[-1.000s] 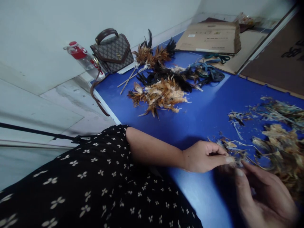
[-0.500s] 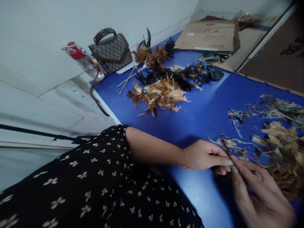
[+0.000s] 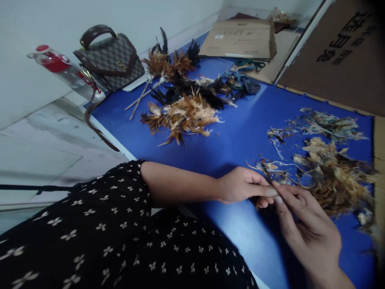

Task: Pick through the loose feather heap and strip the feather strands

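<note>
My left hand [image 3: 242, 186] reaches in from the left over the blue table, thumb and fingers pinched together. Its fingertips meet those of my right hand [image 3: 308, 226], also closed in a pinch. Between them is a small dark feather [image 3: 269, 181], mostly hidden by the fingers. Brownish bits show just under my left fingers. Right behind the hands lies a small scatter of feather scraps [image 3: 270, 166] with pale strands. A large heap of tan and brown feathers [image 3: 337, 176] spreads beyond my right hand.
Bundles of brown feathers [image 3: 186, 114] and black feathers [image 3: 195, 90] lie farther back, near thin sticks [image 3: 138, 102]. A handbag [image 3: 111, 62] and a bottle [image 3: 67, 72] stand at the left edge. Cardboard [image 3: 240, 38] is at the back; grey-green scraps [image 3: 331, 124] lie right.
The view has swung right, so everything sits farther left and more of the feather heap shows. Both hands keep their fingertips together in the same pinch.
</note>
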A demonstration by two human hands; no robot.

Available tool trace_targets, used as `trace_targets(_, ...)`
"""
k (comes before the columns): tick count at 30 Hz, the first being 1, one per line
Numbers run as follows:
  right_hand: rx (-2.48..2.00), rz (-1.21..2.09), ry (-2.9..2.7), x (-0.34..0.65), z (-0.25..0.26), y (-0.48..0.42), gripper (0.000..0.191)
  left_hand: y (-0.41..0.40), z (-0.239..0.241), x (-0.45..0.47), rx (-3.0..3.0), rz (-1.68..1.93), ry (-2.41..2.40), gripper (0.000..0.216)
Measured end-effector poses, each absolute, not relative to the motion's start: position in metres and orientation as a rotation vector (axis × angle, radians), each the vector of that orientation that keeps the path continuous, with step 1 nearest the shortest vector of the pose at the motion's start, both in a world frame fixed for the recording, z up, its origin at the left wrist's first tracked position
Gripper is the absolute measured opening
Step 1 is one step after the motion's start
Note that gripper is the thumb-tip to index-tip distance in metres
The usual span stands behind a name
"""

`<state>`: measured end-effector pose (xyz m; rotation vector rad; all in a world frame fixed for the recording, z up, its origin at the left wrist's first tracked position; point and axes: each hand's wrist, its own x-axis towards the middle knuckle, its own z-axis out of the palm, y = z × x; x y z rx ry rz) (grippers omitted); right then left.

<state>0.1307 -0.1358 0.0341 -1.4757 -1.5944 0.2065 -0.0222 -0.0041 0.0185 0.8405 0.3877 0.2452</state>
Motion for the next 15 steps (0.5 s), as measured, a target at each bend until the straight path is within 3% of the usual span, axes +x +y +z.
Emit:
trace_targets(9,-1.549,0.278,-1.539,0.143,0.045,-0.146,0.013,0.001,0.006,-0.020,0.878,0.062,0.272,0.041)
trace_targets(15,-1.631,0.236,-1.398,0.154,0.041,-0.150,0.012,0.004,0.011,-0.020,0.989,0.180,0.288,0.040)
